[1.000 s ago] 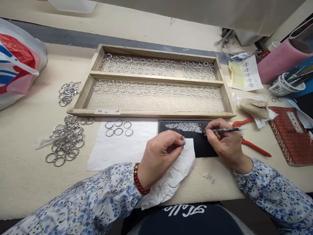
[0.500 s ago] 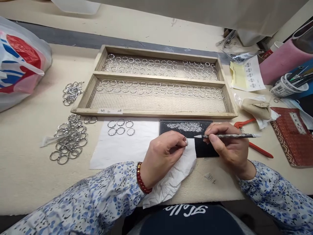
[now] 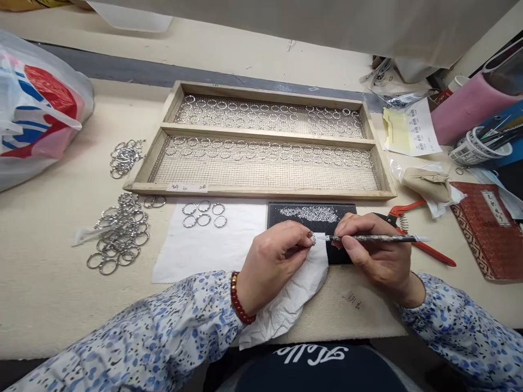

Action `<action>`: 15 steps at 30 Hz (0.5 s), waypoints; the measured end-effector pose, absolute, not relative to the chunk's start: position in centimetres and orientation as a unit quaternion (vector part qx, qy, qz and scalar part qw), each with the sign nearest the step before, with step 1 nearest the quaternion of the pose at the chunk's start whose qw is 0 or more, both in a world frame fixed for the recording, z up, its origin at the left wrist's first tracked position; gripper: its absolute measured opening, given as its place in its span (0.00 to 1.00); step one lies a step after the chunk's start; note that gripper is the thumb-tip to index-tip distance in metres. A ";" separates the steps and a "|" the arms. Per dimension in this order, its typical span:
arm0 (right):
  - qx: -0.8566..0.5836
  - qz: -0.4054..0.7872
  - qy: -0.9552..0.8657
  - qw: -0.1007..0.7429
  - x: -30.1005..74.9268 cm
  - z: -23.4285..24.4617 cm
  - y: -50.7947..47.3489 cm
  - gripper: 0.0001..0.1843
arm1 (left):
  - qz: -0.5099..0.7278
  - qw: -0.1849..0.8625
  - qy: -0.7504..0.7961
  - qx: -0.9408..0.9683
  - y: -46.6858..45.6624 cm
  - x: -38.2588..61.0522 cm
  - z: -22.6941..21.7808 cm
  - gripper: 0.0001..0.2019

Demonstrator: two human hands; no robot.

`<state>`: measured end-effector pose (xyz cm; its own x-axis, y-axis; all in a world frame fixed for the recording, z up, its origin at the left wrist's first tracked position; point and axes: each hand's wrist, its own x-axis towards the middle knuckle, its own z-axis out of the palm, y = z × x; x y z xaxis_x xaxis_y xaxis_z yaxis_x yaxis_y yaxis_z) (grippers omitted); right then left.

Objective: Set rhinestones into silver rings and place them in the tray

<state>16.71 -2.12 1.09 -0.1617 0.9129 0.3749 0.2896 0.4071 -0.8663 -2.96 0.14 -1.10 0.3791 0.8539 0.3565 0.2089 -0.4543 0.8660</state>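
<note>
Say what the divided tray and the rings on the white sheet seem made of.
The tray's frame looks like bare wood, pale and matt; its floor, probably wire mesh, shows a fine grid. The rings seem polished metal, silvery with glints.

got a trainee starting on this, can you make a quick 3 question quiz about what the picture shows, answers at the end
1. Open question: What is the right hand holding?
2. True or false: The left hand is holding the red-handled pliers.
3. Fill in the number: ___ silvery rings lie spread out in two rows on the white sheet.

Key
1. A pen-like tool, its tip pointing toward the left hand.
2. False; the left hand pinches a small silvery piece between thumb and finger.
3. Six, in two rows of three.
</note>
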 end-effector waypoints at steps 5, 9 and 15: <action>-0.428 0.329 -0.693 0.477 16.7 1.1 -2.2 0.07 | 0.427 0.383 0.362 0.735 0.1 -3.0 -1.2 0.07; -0.426 0.325 -0.698 0.475 16.6 1.1 -2.1 0.07 | 0.426 0.382 0.362 0.736 0.1 -3.0 -1.1 0.07; -0.429 0.321 -0.700 0.473 16.6 1.1 -2.1 0.06 | 0.421 0.383 0.369 0.735 0.1 -2.9 -0.9 0.06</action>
<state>16.61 -2.10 1.14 -0.1858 0.9032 0.3868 0.2971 0.4269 -0.8541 -2.95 0.09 -0.94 0.3740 0.8646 0.3355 0.2193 -0.4339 0.8739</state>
